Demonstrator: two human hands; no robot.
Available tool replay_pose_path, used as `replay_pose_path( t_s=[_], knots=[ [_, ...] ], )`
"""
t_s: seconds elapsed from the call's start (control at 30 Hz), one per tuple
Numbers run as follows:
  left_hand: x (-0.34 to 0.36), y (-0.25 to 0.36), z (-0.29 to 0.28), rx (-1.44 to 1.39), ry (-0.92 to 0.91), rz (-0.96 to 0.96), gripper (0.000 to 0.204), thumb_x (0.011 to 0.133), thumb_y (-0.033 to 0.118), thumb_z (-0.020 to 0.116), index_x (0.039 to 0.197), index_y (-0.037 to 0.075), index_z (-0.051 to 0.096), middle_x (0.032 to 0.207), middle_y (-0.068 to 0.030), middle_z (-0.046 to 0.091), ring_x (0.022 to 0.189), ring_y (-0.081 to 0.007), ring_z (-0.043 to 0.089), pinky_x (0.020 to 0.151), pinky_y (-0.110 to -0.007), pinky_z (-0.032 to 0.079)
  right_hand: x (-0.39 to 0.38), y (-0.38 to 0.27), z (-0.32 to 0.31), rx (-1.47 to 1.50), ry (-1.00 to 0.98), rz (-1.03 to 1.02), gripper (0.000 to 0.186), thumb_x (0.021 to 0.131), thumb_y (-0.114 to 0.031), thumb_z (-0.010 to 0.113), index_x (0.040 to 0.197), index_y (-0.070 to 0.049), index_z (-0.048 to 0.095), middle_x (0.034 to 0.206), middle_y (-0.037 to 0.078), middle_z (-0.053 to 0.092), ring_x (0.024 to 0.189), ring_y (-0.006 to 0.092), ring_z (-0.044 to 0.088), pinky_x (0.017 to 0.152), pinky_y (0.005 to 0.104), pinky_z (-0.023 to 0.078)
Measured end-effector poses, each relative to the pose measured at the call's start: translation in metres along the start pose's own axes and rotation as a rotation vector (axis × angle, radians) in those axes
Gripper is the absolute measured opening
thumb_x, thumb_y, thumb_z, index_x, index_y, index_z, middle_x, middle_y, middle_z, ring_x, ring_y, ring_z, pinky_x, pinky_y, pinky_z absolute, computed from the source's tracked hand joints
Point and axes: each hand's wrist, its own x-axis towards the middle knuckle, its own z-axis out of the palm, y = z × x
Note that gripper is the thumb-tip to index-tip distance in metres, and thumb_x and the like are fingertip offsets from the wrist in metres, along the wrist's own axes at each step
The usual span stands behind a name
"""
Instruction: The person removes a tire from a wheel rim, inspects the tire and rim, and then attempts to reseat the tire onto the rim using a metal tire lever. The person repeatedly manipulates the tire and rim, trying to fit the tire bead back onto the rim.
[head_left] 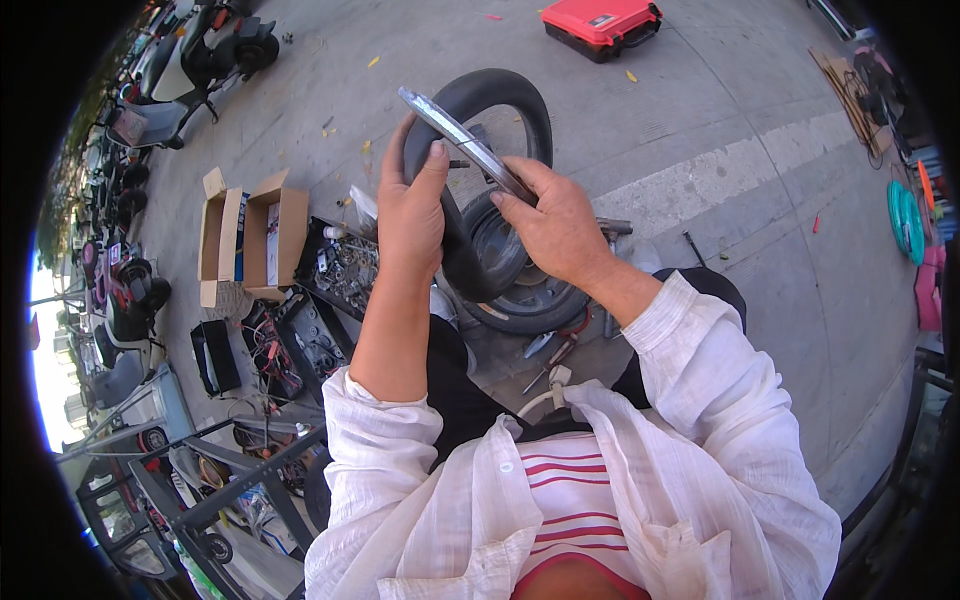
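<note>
My left hand [415, 195] is closed around a thick black rubber inner tube [516, 90], its thumb pressed on the near side. The tube hangs down in a loop in front of me. In my right hand [560, 215] is a long flat silver metal bar [460, 138]. It slants across the tube, its far end just beyond my left fingertips. Whether it touches the rubber I cannot tell. Below the tube, a wheel with a black tyre [525, 318] lies on the ground, partly covered by the tube and my right hand.
Hand tools [562, 350] lie beside the wheel. To the left are an open cardboard box [275, 235], a pile of small metal parts [345, 265] and a black bin [215, 357]. A red case [602, 25] stands ahead. Parked scooters [205, 50] line the left; a green coil [905, 222] lies right.
</note>
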Motion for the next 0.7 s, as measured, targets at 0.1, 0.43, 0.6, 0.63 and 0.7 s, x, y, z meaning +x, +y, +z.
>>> replay_pose_path(
  t_s=[0.1,0.43,0.6,0.63,0.7],
  knots=[
    [0.001,0.001,-0.001,0.004,0.060,-0.045,0.036,0.096,0.037,0.064,0.115,0.006,0.062,0.079,0.0019,0.057,0.064,-0.0066,0.051,0.055,-0.022,0.040,0.001,0.001,0.000,-0.015,-0.002,-0.028,0.026,0.087,-0.017,0.065,0.109,-0.005,0.063,0.081,0.019,0.065,0.077,0.0387,0.063,0.069,0.0430,0.048],
    [0.009,0.019,-0.013,0.056,0.099,-0.168,0.047,0.097,0.051,0.055,0.079,0.008,0.063,0.064,0.0009,0.054,0.055,-0.0079,0.049,0.051,-0.025,0.037,0.000,-0.008,-0.007,-0.143,-0.067,-0.074,0.029,0.086,-0.012,0.070,0.114,-0.003,0.067,0.086,0.013,0.072,0.075,0.0170,0.068,0.070,0.0309,0.051],
    [0.013,0.007,-0.026,0.040,0.012,-0.111,0.042,0.102,0.040,0.050,0.084,0.005,0.064,0.074,-0.0018,0.060,0.067,-0.0081,0.056,0.064,-0.024,0.044,-0.001,-0.012,-0.010,-0.238,-0.063,-0.066,0.027,0.085,-0.023,0.069,0.108,-0.010,0.070,0.086,0.012,0.071,0.077,0.0296,0.068,0.066,0.0382,0.051],
    [0.014,0.007,-0.028,0.047,-0.022,-0.095,0.041,0.103,0.038,0.050,0.086,0.004,0.065,0.076,-0.0023,0.061,0.069,-0.0083,0.057,0.066,-0.024,0.046,-0.001,-0.012,-0.010,-0.246,-0.056,-0.067,0.026,0.085,-0.027,0.068,0.106,-0.012,0.071,0.087,0.012,0.071,0.079,0.0338,0.067,0.065,0.0414,0.050],
    [0.007,0.012,-0.019,-0.028,-0.011,-0.085,0.038,0.103,0.034,0.051,0.091,0.001,0.066,0.078,-0.0013,0.061,0.073,-0.0081,0.055,0.070,-0.024,0.044,-0.002,-0.010,-0.011,-0.239,-0.043,-0.074,0.026,0.085,-0.027,0.067,0.106,-0.012,0.070,0.086,0.012,0.071,0.078,0.0339,0.067,0.064,0.0417,0.050]
  ],
)
